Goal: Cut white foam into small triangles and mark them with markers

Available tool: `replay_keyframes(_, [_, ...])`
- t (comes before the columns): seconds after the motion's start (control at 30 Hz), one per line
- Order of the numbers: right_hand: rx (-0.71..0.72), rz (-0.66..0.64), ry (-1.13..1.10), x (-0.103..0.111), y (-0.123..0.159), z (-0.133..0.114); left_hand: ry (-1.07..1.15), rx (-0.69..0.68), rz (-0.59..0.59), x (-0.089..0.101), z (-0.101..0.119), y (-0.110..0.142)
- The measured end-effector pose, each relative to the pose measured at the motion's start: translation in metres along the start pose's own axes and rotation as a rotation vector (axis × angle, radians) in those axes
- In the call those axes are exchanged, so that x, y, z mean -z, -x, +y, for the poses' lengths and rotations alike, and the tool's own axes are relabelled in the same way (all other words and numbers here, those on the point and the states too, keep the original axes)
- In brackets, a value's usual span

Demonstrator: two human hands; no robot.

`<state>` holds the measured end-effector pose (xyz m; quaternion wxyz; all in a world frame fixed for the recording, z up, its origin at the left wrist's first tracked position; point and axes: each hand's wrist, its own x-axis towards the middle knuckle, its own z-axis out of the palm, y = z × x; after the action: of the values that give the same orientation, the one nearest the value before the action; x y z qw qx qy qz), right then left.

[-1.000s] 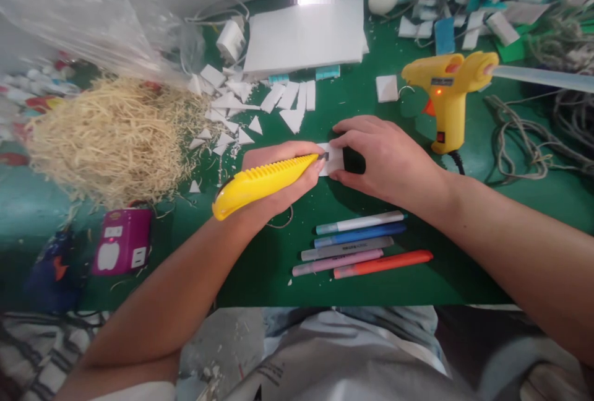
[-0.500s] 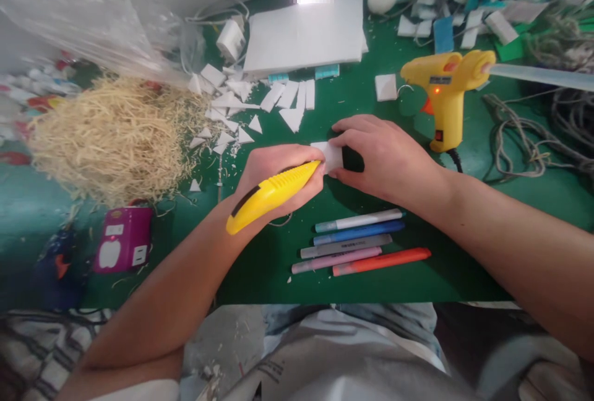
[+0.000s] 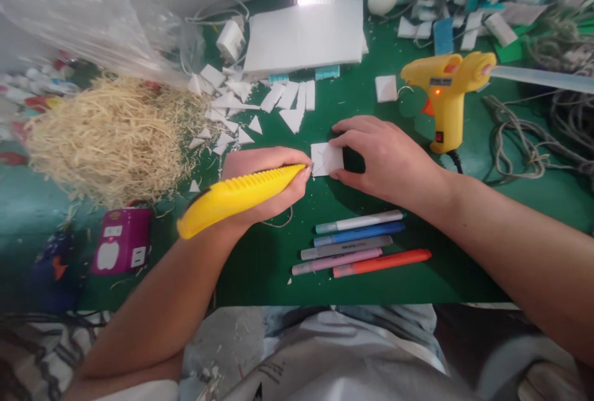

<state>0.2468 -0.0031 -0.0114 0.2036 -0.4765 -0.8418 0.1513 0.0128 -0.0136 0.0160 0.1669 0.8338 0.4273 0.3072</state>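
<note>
My left hand (image 3: 269, 181) is closed around a yellow utility knife (image 3: 241, 194), its tip pointing right at the left edge of a small white foam square (image 3: 326, 159). The square lies flat on the green table and shows thin marks on its face. My right hand (image 3: 378, 147) grips the square's right side between thumb and fingers. Just below the hands lie several markers (image 3: 357, 246) in white, blue, grey, pink and orange. Another white foam square (image 3: 386, 88) lies beyond my right hand.
A yellow glue gun (image 3: 445, 94) with a lit lamp stands at the right, near grey cord (image 3: 520, 141). White foam scraps (image 3: 227, 107) and a straw heap (image 3: 111, 138) spread left. Foam sheets (image 3: 306, 33) lie at the back. A purple box (image 3: 123, 240) sits front left.
My left hand has drawn back left with the knife, which is now tilted flatter, uncovering more of the foam square. My right hand and the square stay in place.
</note>
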Motion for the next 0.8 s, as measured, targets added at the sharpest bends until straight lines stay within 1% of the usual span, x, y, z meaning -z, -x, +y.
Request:
replay_keyframes(0.1, [0.016, -0.003, -0.005, 0.0, 0.0, 0.001, 0.089, 0.07, 0.099, -0.007, 0.002, 0.001])
replay_keyframes(0.2, [0.036, -0.004, 0.001, 0.0, 0.002, 0.002, 0.041, 0.089, 0.106, -0.011, 0.002, 0.002])
replay_keyframes(0.27, [0.071, -0.009, -0.006, -0.001, 0.003, 0.004, -0.011, 0.075, 0.143, -0.012, 0.001, 0.004])
replay_keyframes(0.37, [0.094, 0.016, -0.023, -0.001, 0.004, 0.005, -0.044, 0.01, 0.196, -0.011, -0.003, 0.006])
replay_keyframes(0.47, [0.055, 0.061, -0.005, -0.001, 0.005, 0.005, -0.04, -0.041, 0.172, -0.01, -0.004, 0.006])
replay_keyframes(0.57, [0.049, 0.059, 0.016, -0.002, 0.005, 0.004, -0.009, -0.059, 0.13, -0.009, -0.005, 0.005])
replay_keyframes(0.67, [0.072, 0.052, 0.008, -0.003, 0.005, 0.005, -0.035, -0.031, 0.148, -0.011, -0.006, 0.005])
replay_keyframes(0.73, [0.064, 0.057, 0.012, -0.004, 0.005, 0.004, -0.106, -0.005, 0.188, -0.012, -0.007, 0.005])
replay_keyframes(0.8, [0.035, 0.069, 0.033, -0.003, 0.005, 0.004, -0.185, 0.011, 0.19, -0.011, -0.01, 0.005])
